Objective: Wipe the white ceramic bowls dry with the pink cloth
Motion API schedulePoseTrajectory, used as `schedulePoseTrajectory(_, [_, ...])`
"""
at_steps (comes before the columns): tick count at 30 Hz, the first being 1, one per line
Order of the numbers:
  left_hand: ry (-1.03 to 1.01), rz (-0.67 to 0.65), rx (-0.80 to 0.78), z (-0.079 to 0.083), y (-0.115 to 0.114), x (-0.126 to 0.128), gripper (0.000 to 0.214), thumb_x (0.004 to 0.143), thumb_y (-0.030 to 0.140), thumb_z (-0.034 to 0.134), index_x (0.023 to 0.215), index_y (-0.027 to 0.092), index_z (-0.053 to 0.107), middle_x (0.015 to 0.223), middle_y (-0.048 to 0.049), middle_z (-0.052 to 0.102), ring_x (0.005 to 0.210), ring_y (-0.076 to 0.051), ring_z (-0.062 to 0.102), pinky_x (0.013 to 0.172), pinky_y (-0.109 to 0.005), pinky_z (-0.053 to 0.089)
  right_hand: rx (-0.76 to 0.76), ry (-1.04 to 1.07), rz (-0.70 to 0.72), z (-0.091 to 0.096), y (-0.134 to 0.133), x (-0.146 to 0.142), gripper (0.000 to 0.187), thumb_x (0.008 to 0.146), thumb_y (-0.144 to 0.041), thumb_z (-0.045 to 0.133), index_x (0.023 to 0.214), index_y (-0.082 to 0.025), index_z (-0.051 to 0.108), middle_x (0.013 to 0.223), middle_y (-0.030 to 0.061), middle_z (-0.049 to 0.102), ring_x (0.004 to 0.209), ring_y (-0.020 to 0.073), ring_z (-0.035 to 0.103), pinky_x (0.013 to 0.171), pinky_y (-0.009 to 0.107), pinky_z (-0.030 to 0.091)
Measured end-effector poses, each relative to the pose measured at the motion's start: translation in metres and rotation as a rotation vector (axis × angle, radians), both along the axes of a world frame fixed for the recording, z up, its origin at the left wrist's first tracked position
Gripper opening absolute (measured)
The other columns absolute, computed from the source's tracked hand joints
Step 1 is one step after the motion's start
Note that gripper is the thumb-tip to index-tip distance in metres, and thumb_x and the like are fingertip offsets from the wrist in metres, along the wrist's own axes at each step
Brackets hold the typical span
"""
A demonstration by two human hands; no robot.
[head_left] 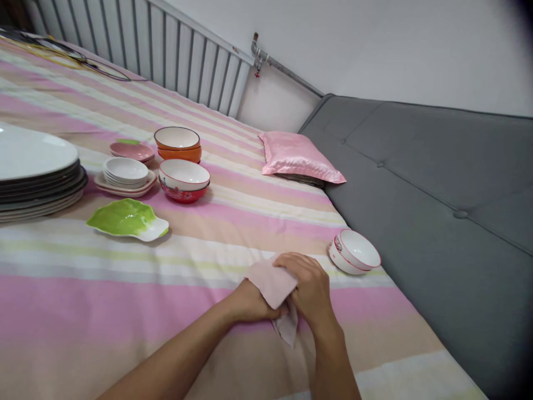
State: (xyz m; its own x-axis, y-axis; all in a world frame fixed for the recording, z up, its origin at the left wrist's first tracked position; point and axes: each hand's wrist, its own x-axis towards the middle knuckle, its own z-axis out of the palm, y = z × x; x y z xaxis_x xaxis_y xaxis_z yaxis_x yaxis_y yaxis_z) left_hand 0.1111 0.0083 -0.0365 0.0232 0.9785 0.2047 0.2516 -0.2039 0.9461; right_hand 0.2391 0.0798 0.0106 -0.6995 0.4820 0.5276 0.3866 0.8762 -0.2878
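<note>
A pale pink cloth (272,283) is bunched between my two hands, low over the striped bedspread. My left hand (252,303) is closed on its left side, with the cloth draped over the fingers. From the right, my right hand (310,283) curls over the cloth with bent fingers, and a corner dangles below. Whether anything is wrapped inside the cloth is hidden. Closest to my right hand are the white red-rimmed bowls (353,253), stacked beside the grey headboard. A green leaf-shaped dish (127,219) lies to the left of my hands.
Large plates (37,153) are stacked at the far left. Small white dishes (126,170), a pink dish (132,151), orange bowls (178,145) and a red patterned bowl (185,193) stand nearby. A pink pillow (297,155) rests against the grey headboard (416,172). Cables (62,53) lie at back left.
</note>
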Motion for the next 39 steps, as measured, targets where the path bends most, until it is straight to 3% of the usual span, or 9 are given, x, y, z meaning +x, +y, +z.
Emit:
schedulePoseTrajectory(6, [-0.057,0.088,0.007,-0.007,0.004,0.006,0.036,0.056,0.009,0.063,0.090,0.018,0.058,0.083,-0.0003,0.062,0.078,-0.019,0.057,0.069,-0.028,0.047,-0.052,0.017,-0.016,0.003,0.005,0.010,0.037,0.072,-0.004,0.046,0.093,-0.024,0.069,0.099,0.0009,0.073,0.096,0.0208,0.065,0.085,0.034,0.044])
schedulePoseTrajectory(10, [-0.146,0.217,0.130,0.000,0.001,0.007,0.046,0.056,0.006,0.058,0.100,0.019,0.054,0.097,-0.0027,0.062,0.089,-0.021,0.058,0.079,-0.031,0.048,-0.092,0.110,0.030,0.003,0.009,0.014,0.038,0.074,-0.005,0.046,0.101,-0.022,0.067,0.104,0.0032,0.071,0.098,0.0193,0.064,0.085,0.032,0.046])
schedulePoseTrajectory(16, [0.017,0.365,0.108,0.004,-0.003,0.007,0.034,0.056,0.010,0.063,0.087,0.022,0.057,0.090,-0.0027,0.064,0.090,-0.025,0.057,0.083,-0.037,0.046,-0.088,0.072,0.079,0.002,0.003,0.005,0.034,0.078,-0.008,0.049,0.105,-0.021,0.065,0.107,0.0048,0.069,0.101,0.0206,0.061,0.086,0.033,0.045])
schedulePoseTrajectory(22, [0.079,0.308,0.150,0.015,-0.002,0.011,0.027,0.062,0.012,0.060,0.088,0.021,0.059,0.087,-0.0027,0.065,0.086,-0.023,0.059,0.081,-0.035,0.046,0.042,0.033,0.099,0.002,-0.005,-0.003,0.026,0.085,-0.011,0.049,0.096,-0.023,0.069,0.103,0.0030,0.071,0.099,0.0214,0.062,0.086,0.035,0.042])
schedulePoseTrajectory(26, [0.099,0.257,0.175,0.014,0.003,0.012,0.026,0.062,0.011,0.057,0.086,0.021,0.059,0.086,-0.0017,0.064,0.085,-0.022,0.059,0.079,-0.034,0.046,0.011,0.038,0.122,0.002,-0.005,-0.002,0.026,0.084,-0.011,0.050,0.095,-0.025,0.070,0.103,0.0014,0.071,0.099,0.0209,0.062,0.087,0.035,0.042])
schedulePoseTrajectory(30, [0.103,0.239,0.166,0.007,0.003,0.012,0.027,0.060,0.010,0.057,0.085,0.021,0.057,0.085,-0.0011,0.063,0.083,-0.021,0.058,0.077,-0.033,0.046,-0.153,0.075,0.107,-0.001,0.006,0.006,0.032,0.078,-0.009,0.050,0.100,-0.024,0.070,0.105,0.0031,0.070,0.101,0.0205,0.061,0.090,0.034,0.043])
schedulePoseTrajectory(33, [0.078,0.253,0.134,0.005,0.000,0.013,0.037,0.057,0.011,0.058,0.092,0.021,0.057,0.093,-0.0022,0.062,0.086,-0.022,0.058,0.076,-0.033,0.047,-0.385,0.157,0.104,-0.006,0.019,0.013,0.036,0.073,-0.009,0.051,0.100,-0.022,0.070,0.109,0.0051,0.068,0.103,0.0207,0.061,0.091,0.032,0.044])
schedulePoseTrajectory(39, [0.006,0.229,-0.038,0.005,-0.006,0.012,0.073,0.054,0.019,0.068,0.123,0.021,0.043,0.109,-0.0062,0.060,0.091,-0.024,0.059,0.076,-0.034,0.049,-0.908,0.463,-0.076,-0.024,0.039,0.018,0.031,0.062,-0.013,0.057,0.089,-0.018,0.071,0.086,0.0037,0.072,0.077,0.0194,0.065,0.069,0.027,0.048])
